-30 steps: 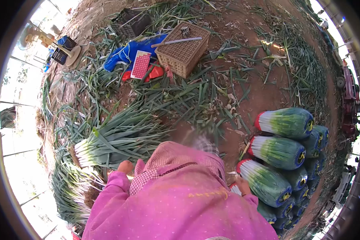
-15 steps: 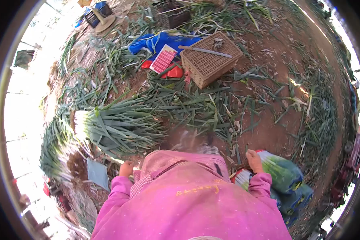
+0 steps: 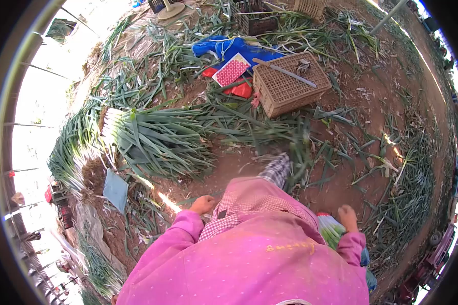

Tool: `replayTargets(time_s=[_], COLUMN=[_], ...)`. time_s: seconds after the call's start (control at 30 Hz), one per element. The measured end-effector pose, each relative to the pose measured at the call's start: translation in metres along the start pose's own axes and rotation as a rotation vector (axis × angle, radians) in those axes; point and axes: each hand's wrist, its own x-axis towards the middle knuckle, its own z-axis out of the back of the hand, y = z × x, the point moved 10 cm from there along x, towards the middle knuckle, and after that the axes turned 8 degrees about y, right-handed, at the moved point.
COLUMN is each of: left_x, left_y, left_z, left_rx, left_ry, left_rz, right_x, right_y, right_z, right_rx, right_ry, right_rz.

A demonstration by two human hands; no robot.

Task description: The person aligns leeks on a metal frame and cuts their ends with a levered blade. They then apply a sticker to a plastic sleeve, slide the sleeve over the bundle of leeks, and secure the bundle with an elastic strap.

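Observation:
My left hand [image 3: 203, 204] hangs beside my checkered apron [image 3: 239, 195], fingers curled in, with nothing visible in it. On the other side, my right hand [image 3: 347, 217] is loosely closed and also looks unfilled. Close to its inner side is a printed green-and-white bag [image 3: 332, 230], partly covered by my pink sleeve and body. My leg in checkered cloth [image 3: 277, 169] reaches forward, its foot blurred among loose green leaves [image 3: 295, 145]. To the left lies a big bundle of leeks or large green onions [image 3: 160, 140], roots toward the left.
A brown plastic crate [image 3: 290, 89] ahead carries a long-handled knife [image 3: 290, 73]. Beside it are blue cloth [image 3: 234, 48], a pink-and-white patterned packet [image 3: 231, 70] and red plastic [image 3: 240, 89]. A blue-grey sheet [image 3: 115, 190] lies left. Leaf scraps litter the brown ground.
My view has shifted, and the crate and bundle sit further up. My leg has swung forward into the leaves. Both hands remain low at my sides; more of the printed bags is hidden.

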Motion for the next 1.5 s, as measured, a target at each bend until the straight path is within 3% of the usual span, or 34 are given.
replayTargets(time_s=[0.17,0.3,0.33,0.4,0.43,0.47,0.57,0.73,0.83,0.87,0.9,0.93,1.0,1.03,1.1,1.23,1.3,1.43,1.5], left_x=[-0.001,-0.004,-0.004,-0.007,-0.009,-0.011,-0.015,-0.024,-0.029,-0.031,-0.030,-0.033,-0.049,-0.046,-0.036,-0.002,0.016,0.043,0.053], left_y=[0.020,0.038,0.036,0.028,0.020,0.010,-0.008,-0.004,0.030,0.045,0.054,0.058,0.060,0.071,0.090,0.073,0.053,0.026,0.021], left_z=[0.021,0.028,0.029,0.033,0.039,0.046,0.068,0.095,0.102,0.102,0.105,0.112,0.132,0.137,0.148,0.209,0.245,0.291,0.299], left_rx=[-0.013,0.019,0.044,0.091,0.065,0.037,-0.062,-0.157,-0.151,-0.162,-0.174,-0.191,-0.219,-0.211,-0.187,-0.314,-0.291,-0.370,-0.368], left_ry=[-0.084,-0.112,-0.096,-0.068,-0.092,-0.115,-0.170,-0.246,-0.203,-0.188,-0.176,-0.163,-0.136,-0.131,-0.116,-0.198,-0.307,-0.383,-0.345], left_rz=[0.056,0.153,0.163,0.188,0.166,0.146,0.132,0.135,0.202,0.205,0.205,0.247,0.334,0.362,0.410,0.330,0.206,0.131,0.158], right_x=[0.025,0.013,0.007,-0.004,-0.033,-0.036,-0.019,0.015,0.059,0.088,0.121,0.168,0.230,0.230,0.224,0.210,0.222,0.240,0.240], right_y=[0.109,0.054,0.016,-0.086,-0.109,-0.115,-0.086,-0.036,-0.006,0.021,0.077,0.116,0.223,0.299,0.404,0.500,0.476,0.362,0.283], right_z=[0.036,0.013,-0.004,-0.062,-0.080,-0.104,-0.178,-0.183,-0.156,-0.133,-0.098,-0.042,0.013,0.043,0.064,0.037,-0.003,-0.050,-0.048], right_rx=[0.302,0.371,0.382,0.062,0.171,0.075,-0.122,-0.134,-0.630,-0.847,-0.889,-0.258,0.096,0.161,0.454,0.127,0.137,-0.194,-0.232], right_ry=[0.005,-0.017,-0.009,-0.024,0.151,0.246,0.480,0.597,0.590,0.474,0.154,0.009,0.110,-0.014,0.037,0.165,0.287,0.493,0.639], right_rz=[0.217,0.228,0.133,0.236,-0.188,-0.173,0.087,0.096,0.304,0.429,0.639,0.501,0.237,0.376,0.436,0.559,0.474,0.291,-0.137])
